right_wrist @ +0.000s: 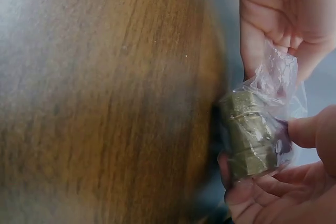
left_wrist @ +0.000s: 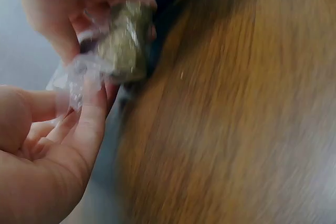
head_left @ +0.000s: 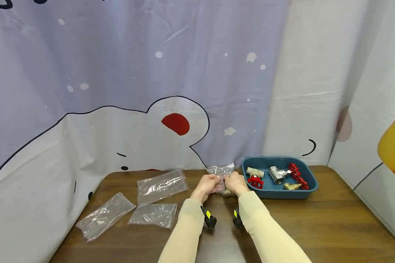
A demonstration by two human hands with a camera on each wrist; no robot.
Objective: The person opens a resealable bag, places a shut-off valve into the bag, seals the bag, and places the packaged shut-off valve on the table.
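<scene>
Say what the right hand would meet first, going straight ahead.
The right hand would first meet the clear bag it holds; beyond that, probably the patterned curtain, though depth is unclear.

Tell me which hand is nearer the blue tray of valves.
Right. The right hand holds the bagged brass fitting beside the left end of the blue tray; the left hand pinches the clear plastic bag farther left, away from the tray.

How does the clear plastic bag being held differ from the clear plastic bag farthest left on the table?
The held clear plastic bag contains a brass-coloured fitting; the leftmost clear plastic bag looks empty. The held bag is bunched between left grip and right grip; the leftmost bag lies flattened on the brown wooden table. Both are transparent.
</scene>
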